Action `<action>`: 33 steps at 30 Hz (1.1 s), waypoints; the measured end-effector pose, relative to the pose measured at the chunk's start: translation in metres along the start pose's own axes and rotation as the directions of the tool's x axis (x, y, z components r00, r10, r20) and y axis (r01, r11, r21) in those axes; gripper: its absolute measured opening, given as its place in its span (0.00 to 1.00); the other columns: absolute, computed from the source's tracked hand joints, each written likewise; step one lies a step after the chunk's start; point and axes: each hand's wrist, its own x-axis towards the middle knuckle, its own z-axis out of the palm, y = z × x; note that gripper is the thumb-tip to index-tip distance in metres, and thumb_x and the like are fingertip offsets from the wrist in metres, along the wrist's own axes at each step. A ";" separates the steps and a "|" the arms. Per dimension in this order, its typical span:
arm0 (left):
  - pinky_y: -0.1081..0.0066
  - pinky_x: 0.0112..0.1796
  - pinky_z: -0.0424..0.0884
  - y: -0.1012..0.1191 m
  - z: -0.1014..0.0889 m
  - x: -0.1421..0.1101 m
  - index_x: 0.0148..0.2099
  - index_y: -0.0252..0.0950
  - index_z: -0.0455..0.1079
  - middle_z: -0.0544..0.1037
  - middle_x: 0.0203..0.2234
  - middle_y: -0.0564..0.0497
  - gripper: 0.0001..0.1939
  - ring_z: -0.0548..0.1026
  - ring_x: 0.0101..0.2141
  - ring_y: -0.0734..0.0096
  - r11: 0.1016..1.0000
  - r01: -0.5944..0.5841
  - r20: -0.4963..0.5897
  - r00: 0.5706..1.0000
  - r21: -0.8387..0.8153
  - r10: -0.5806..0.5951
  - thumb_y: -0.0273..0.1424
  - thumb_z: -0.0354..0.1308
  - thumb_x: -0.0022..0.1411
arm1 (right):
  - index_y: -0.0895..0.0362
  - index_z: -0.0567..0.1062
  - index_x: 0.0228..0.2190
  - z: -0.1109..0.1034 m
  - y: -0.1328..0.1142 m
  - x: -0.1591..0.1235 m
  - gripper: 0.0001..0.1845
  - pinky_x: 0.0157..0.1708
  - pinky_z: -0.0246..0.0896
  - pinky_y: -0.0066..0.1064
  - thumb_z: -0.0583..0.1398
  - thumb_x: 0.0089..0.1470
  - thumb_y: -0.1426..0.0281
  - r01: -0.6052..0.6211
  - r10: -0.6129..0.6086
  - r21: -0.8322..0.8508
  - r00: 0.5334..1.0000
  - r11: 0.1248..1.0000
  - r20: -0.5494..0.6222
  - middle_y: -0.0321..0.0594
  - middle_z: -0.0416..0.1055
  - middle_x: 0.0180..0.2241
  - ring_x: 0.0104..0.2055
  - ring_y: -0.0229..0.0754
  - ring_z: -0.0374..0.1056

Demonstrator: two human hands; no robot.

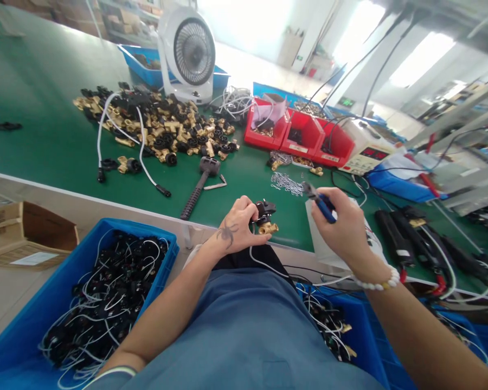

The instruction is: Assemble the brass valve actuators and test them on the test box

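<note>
My left hand [239, 225] is closed around a black plastic part with a brass fitting [268, 228] at the table's front edge. A white cable [264, 264] trails from that part over my lap. In my right hand [341, 222] I grip blue-handled pliers [323, 205], their jaws pointing left. The jaw tips are beside a scattered pile of small metal pins [288, 183] on the green table. Whether the jaws hold a pin is too small to make out.
Brass fittings [179, 127] are heaped at back left, near a hammer [199, 187] and a white fan [191, 51]. Red bins [301, 141] stand behind the pins. Blue crates [162, 271] of cabled parts flank me below. Black electric screwdrivers [398, 238] lie right.
</note>
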 end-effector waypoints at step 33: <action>0.62 0.42 0.69 -0.002 -0.002 0.000 0.30 0.41 0.55 0.65 0.35 0.51 0.23 0.67 0.39 0.62 1.000 0.019 -0.013 1.000 -0.005 -0.019 0.32 0.71 0.47 | 0.56 0.73 0.43 0.005 0.000 -0.001 0.12 0.35 0.61 0.34 0.55 0.57 0.74 0.027 -0.025 -0.024 0.996 0.999 0.085 0.45 0.73 0.35 0.36 0.47 0.70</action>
